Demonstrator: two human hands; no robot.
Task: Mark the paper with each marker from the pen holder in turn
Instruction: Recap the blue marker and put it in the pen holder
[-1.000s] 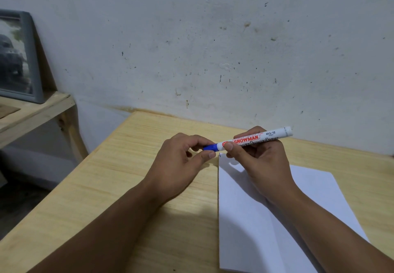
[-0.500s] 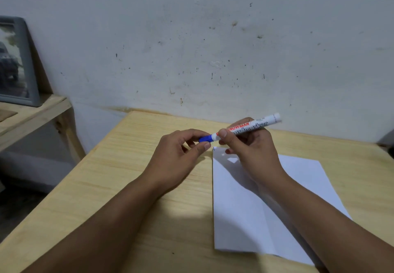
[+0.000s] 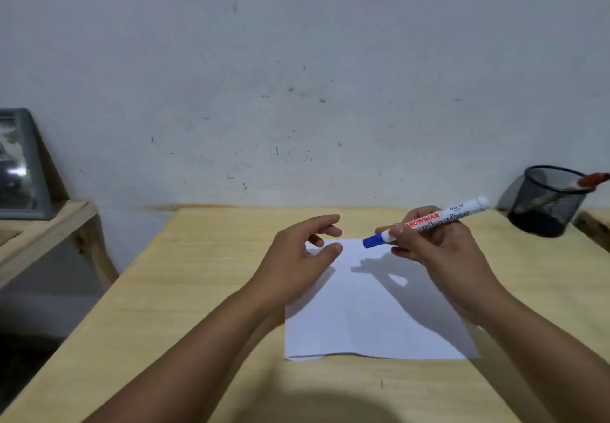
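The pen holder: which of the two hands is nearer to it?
Right. The right hand, holding the blue marker, is just left of the pen holder; the left hand is farther left, empty.

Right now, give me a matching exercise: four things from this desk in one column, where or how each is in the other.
1. blue marker
2. red marker
3. paper
4. left hand

A. flat on the desk
B. open, holding nothing
C. in the right hand
D. in the pen holder

Pairs: 1-C, 2-D, 3-A, 4-B
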